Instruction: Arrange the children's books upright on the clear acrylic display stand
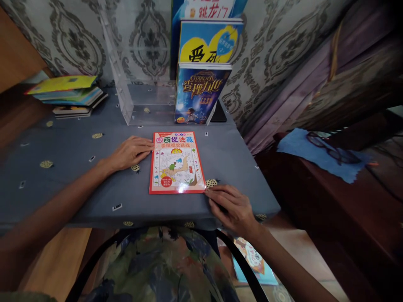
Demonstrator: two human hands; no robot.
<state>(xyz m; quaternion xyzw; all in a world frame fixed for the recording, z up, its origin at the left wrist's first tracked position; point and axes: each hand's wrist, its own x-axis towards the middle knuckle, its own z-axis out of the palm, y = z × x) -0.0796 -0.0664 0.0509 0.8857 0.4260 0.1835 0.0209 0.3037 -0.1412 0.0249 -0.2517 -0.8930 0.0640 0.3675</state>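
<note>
A picture book (178,167) with a red border and colourful Chinese title lies flat and closed on the cloth-covered table, its cover facing up. My left hand (132,152) rests on the table at the book's left side, fingers stretched out and their tips at the upper left edge. At the lower right corner of the book is my right hand (231,207), its fingers extended and the tips touching that corner. Both hands are open, and neither is wrapped around anything. Light glints off the lower part of the cover.
Behind the book, a clear acrylic rack (126,102) holds upright books, with a blue book (201,94) in front and a yellow-and-blue book (209,40) above. A stack of books (72,94) lies at back left. Glasses (333,149) rest on a blue cloth (302,147) at right.
</note>
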